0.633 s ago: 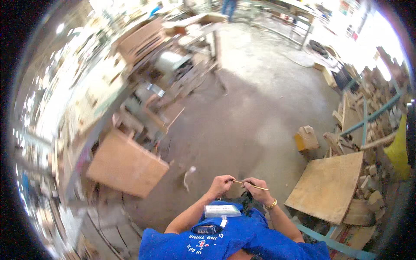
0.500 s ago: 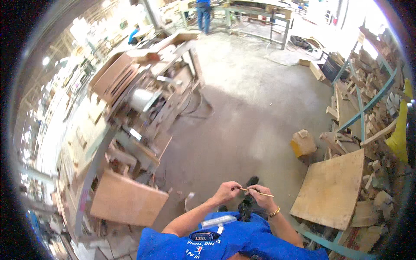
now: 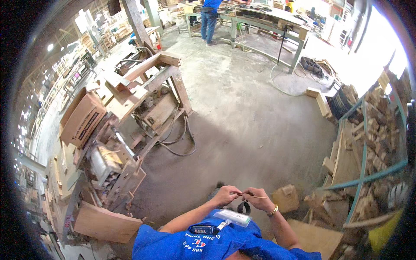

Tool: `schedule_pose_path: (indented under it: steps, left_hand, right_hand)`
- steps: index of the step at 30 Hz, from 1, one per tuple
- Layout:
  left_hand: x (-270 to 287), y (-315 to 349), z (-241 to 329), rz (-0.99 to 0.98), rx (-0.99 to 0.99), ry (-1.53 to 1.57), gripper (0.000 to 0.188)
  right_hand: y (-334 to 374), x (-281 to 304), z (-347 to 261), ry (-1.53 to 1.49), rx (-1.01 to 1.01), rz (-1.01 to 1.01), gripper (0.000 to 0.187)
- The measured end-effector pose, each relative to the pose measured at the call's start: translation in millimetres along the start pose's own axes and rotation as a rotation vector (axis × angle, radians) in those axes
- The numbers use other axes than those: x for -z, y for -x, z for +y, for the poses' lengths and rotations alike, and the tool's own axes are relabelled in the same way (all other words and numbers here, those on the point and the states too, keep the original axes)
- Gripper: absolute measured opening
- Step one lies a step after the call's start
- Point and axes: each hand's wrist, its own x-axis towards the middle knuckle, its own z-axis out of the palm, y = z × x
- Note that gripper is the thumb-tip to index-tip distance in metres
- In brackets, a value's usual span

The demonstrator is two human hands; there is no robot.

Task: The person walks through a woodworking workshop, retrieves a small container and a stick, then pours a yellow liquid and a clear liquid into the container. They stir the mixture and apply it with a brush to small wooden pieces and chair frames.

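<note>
Close in front of my body, both hands are pinched together at the fingertips. My right hand (image 3: 259,200), with a gold-coloured band at its wrist, grips a thin, light-coloured pencil-like stick (image 3: 260,197) that lies roughly level. My left hand (image 3: 227,195) is closed at the stick's left end, its thumb and forefinger almost touching the right fingers. Whether anything else small sits between the fingertips is too fine to make out. A clear badge holder (image 3: 234,217) hangs on my blue shirt just below the hands.
A cluttered wooden workbench (image 3: 149,110) stands to the left, with a cardboard box (image 3: 83,121) and loose hoses. On the right, a green metal rack (image 3: 363,147) holds wood offcuts. A brown block-shaped object (image 3: 286,198) lies near my right hand. Another person (image 3: 209,21) stands at a far table.
My view has shifted forward along the floor, so the bench and rack sit differently around me. The hands have drawn closer together, and less of the stick shows.
</note>
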Motion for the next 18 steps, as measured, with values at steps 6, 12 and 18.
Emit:
schedule_pose_path:
  steps: [6, 12, 18]
  left_hand:
    - [69.8, -155.5, -42.8, 0.206, 0.209, -0.109, 0.021]
    - [84.6, -402.1, 29.1, -0.184, -0.045, -0.134, 0.024]
    - [65.1, -619.1, 91.6, -0.578, -0.109, -0.087, 0.022]
  right_hand:
    - [-141.3, 149.8, 0.6, -0.135, -0.065, 0.010, 0.018]
    - [-249.8, 292.3, 32.8, -0.227, -0.061, 0.115, 0.013]
    - [-336.0, 422.3, 61.9, -0.388, 0.028, 0.434, 0.019]
